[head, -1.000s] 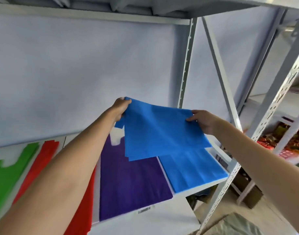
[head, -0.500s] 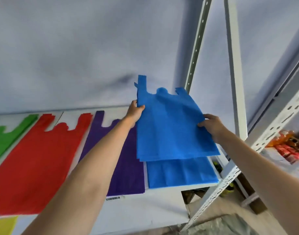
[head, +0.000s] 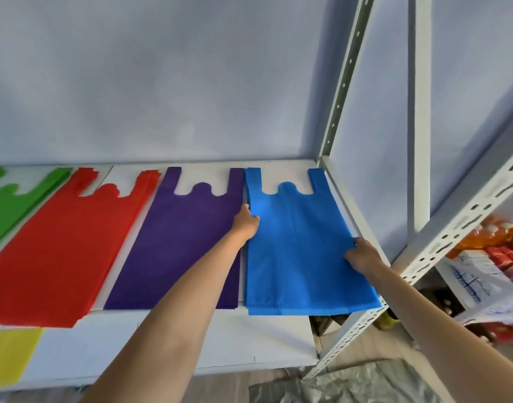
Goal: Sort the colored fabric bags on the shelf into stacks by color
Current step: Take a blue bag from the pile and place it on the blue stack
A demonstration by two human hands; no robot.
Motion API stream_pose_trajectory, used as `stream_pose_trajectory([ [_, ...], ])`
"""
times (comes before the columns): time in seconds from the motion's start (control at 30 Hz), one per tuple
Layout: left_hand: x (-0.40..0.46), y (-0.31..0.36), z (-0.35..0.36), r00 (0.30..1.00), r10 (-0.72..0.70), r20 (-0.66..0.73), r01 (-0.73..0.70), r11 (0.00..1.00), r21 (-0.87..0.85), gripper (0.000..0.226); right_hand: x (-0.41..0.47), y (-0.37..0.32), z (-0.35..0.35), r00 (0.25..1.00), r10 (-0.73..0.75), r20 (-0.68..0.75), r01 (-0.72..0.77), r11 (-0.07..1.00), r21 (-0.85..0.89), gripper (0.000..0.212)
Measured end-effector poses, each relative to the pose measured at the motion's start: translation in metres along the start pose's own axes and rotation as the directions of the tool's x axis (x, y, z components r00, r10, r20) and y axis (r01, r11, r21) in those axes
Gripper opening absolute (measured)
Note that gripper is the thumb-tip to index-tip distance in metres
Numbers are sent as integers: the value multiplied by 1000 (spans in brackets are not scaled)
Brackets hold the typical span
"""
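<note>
Blue bag [head: 296,242] lies flat at the shelf [head: 168,338] right end, beside the purple stack [head: 179,245]. Your left hand [head: 245,221] pinches its left edge; your right hand [head: 363,255] holds its right edge

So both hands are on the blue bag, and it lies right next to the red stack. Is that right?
Not quite. In the head view the left hand and right hand are on the blue bag, but its neighbour is the purple stack; the red stack lies beyond that.
</note>
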State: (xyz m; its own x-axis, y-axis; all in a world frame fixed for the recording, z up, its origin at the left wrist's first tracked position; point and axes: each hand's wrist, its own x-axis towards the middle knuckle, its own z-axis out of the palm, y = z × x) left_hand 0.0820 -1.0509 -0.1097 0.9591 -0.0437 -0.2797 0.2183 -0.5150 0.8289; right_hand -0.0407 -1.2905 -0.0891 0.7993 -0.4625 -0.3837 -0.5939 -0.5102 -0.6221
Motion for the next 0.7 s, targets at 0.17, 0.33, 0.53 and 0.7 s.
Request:
stream_pose_trajectory([
  [0.17,0,4,0,1000,0,16,0,1000,13,56,-2,-2,0,1000,-24,-20,22,995,-98,40],
  [0.33,-16,22,-22,999,42,22,-46,980,193,60,-14,-19,-3,996,-55,-68,23,913,-407,37],
  [0.53,-49,29,-110,924,383,-2,-313,759,570,43,-54,-94,18,928,-366,-62,254,746,-615,49],
  [0.7,-90,-8,-221,878,478,-34,-307,615,727,38,-108,-192,78,812,-577,84,499,614,-612,49],
])
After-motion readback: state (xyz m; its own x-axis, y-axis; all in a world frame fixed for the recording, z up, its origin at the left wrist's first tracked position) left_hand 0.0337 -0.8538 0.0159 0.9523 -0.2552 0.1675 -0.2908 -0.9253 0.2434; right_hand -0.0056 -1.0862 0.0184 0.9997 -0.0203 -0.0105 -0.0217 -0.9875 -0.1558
